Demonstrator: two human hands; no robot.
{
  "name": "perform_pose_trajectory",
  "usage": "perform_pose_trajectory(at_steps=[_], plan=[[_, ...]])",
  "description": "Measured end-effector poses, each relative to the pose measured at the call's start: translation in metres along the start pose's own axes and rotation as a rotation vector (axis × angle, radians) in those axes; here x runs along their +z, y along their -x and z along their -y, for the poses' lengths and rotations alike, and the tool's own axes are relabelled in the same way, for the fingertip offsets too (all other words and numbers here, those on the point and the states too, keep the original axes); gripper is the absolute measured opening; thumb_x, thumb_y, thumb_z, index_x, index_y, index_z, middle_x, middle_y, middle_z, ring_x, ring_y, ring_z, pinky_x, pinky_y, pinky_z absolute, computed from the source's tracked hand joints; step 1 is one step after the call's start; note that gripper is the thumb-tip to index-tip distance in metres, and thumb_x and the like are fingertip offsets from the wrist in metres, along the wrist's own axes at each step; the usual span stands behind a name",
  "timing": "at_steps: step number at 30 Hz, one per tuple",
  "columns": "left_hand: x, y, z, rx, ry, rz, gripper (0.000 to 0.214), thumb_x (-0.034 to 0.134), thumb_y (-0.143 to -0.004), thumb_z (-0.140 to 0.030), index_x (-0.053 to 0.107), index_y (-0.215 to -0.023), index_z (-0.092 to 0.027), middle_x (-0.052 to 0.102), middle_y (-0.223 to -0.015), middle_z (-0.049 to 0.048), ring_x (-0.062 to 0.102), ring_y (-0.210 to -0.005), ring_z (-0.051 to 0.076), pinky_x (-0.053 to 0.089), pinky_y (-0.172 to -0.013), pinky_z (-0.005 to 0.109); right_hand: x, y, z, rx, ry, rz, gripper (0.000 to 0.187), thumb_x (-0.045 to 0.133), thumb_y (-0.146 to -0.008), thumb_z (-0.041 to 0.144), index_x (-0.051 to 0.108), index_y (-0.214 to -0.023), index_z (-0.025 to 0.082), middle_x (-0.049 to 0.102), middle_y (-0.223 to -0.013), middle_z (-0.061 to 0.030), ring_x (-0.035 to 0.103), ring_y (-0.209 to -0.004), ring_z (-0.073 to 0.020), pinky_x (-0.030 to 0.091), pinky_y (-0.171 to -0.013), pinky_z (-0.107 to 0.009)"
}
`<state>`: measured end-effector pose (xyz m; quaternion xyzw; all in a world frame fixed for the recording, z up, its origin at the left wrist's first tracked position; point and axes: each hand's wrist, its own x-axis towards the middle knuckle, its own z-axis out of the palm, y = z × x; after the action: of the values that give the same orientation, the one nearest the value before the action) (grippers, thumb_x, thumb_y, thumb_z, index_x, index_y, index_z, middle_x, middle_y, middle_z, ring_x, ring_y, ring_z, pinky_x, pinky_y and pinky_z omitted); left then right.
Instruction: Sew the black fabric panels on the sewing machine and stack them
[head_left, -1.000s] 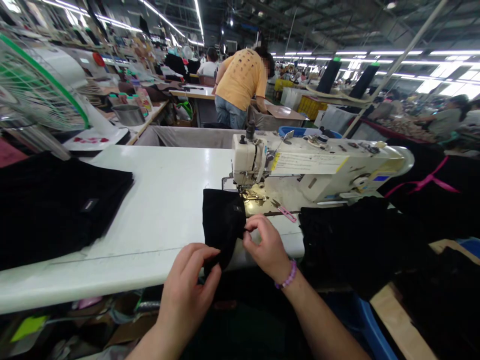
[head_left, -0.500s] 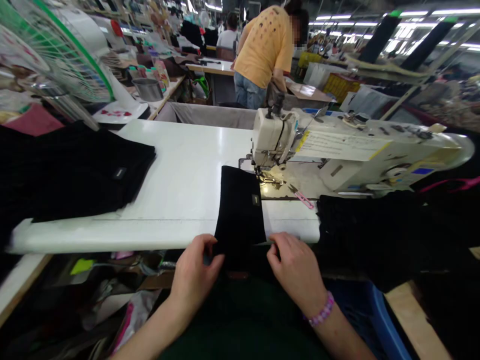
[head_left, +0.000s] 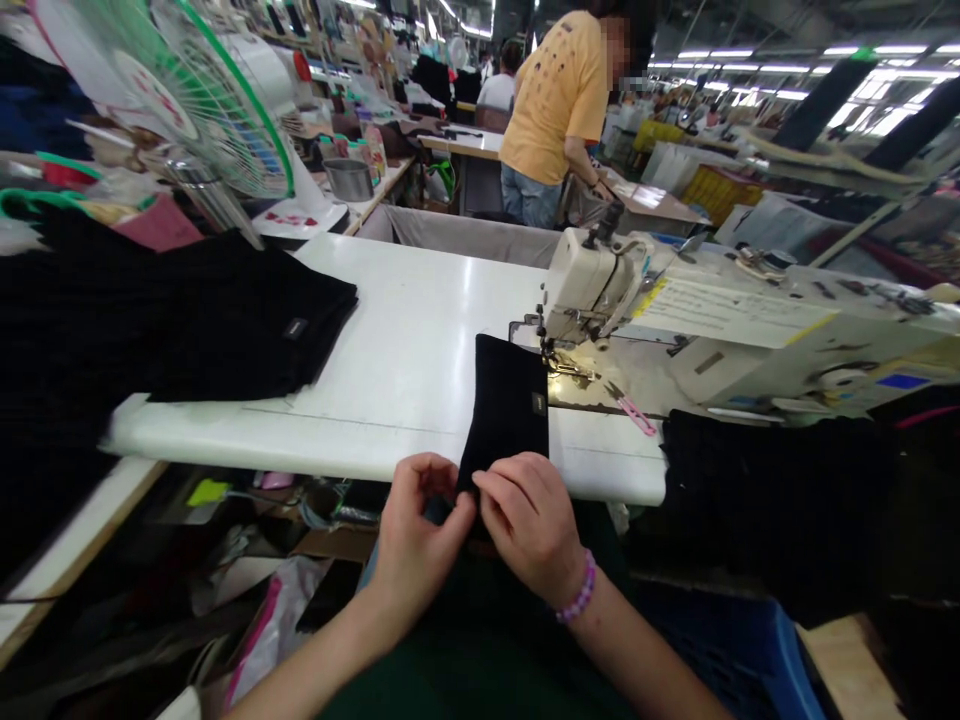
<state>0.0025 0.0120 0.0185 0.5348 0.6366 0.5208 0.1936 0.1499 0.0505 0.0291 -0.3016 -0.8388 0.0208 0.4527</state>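
A black fabric piece (head_left: pixel 506 400) with a small label lies on the white sewing table (head_left: pixel 405 330), its far right corner by the needle area of the sewing machine (head_left: pixel 592 290). At the table's front edge, my left hand (head_left: pixel 424 525) pinches the fabric's near left edge between thumb and fingers. My right hand (head_left: pixel 529 515), a beaded bracelet on its wrist, is right beside it, its fingers closed on the same near edge. The fabric's lower end is hidden behind the hands. Pink-handled thread snips (head_left: pixel 631 408) lie right of the needle area.
Black garments with a label (head_left: pixel 247 320) are piled on the table's left side. More black fabric (head_left: pixel 780 490) hangs at the right, above a blue crate (head_left: pixel 757 650). A green-rimmed fan (head_left: pixel 225 110) stands back left. Another person (head_left: pixel 559 110) bends over a table behind the machine.
My right hand has moved left across the fabric's near edge, close to my left hand. The camera view has turned slightly left. The fabric stays by the needle.
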Motion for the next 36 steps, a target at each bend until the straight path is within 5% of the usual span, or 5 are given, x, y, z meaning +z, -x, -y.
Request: perform_pose_trajectory(at_steps=[6, 14, 27, 32, 36], plan=[[-0.007, -0.003, -0.005, 0.110, -0.086, 0.078, 0.012, 0.060, -0.084, -0.022, 0.057, -0.071, -0.021, 0.060, -0.066, -0.0029, 0.059, -0.061, 0.013, 0.047, -0.059, 0.024, -0.001, 0.004, -0.002, 0.018, -0.001, 0.043, 0.028, 0.056, -0.092, 0.007, 0.061, -0.118, 0.018, 0.065, -0.093, -0.0082, 0.061, -0.087, -0.0222, 0.054, -0.077, -0.041], [-0.009, -0.002, -0.012, 0.137, -0.008, 0.095, 0.015, 0.057, -0.088, -0.022, 0.068, -0.077, -0.021, 0.071, -0.072, 0.0005, 0.066, -0.065, 0.014, 0.052, -0.064, 0.024, -0.005, -0.002, 0.000, -0.025, 0.016, 0.051, 0.031, 0.055, -0.092, 0.007, 0.063, -0.119, 0.020, 0.063, -0.090, -0.0069, 0.059, -0.083, -0.0208, 0.053, -0.075, -0.039], [-0.013, -0.004, -0.009, -0.320, 0.305, 0.302, 0.045, 0.058, -0.089, -0.047, 0.058, -0.054, -0.020, 0.053, -0.050, -0.0014, 0.051, -0.051, 0.014, 0.042, -0.055, 0.026, -0.009, -0.002, -0.009, -0.070, 0.165, 0.130, 0.026, 0.052, -0.093, 0.007, 0.064, -0.114, 0.017, 0.067, -0.093, -0.0063, 0.061, -0.089, -0.0204, 0.049, -0.091, -0.040], [-0.013, -0.001, 0.001, -0.427, 0.294, 0.278, 0.052, 0.057, -0.089, -0.053, 0.055, -0.049, -0.021, 0.051, -0.048, -0.0011, 0.046, -0.050, 0.013, 0.039, -0.053, 0.026, -0.023, 0.010, -0.029, 0.406, 0.288, -0.095, 0.038, 0.050, -0.080, 0.006, 0.065, -0.113, 0.018, 0.065, -0.101, -0.0105, 0.061, -0.092, -0.0245, 0.052, -0.081, -0.040], [-0.007, 0.007, 0.008, -0.573, 0.332, 0.299, 0.054, 0.057, -0.084, -0.061, 0.054, -0.048, -0.020, 0.044, -0.044, -0.0018, 0.040, -0.047, 0.012, 0.035, -0.049, 0.026, -0.030, 0.025, -0.033, 1.087, -0.217, 0.000, 0.019, 0.059, -0.072, 0.023, 0.064, -0.089, 0.019, 0.059, -0.065, -0.0002, 0.056, -0.059, -0.0168, 0.047, -0.056, -0.028]])
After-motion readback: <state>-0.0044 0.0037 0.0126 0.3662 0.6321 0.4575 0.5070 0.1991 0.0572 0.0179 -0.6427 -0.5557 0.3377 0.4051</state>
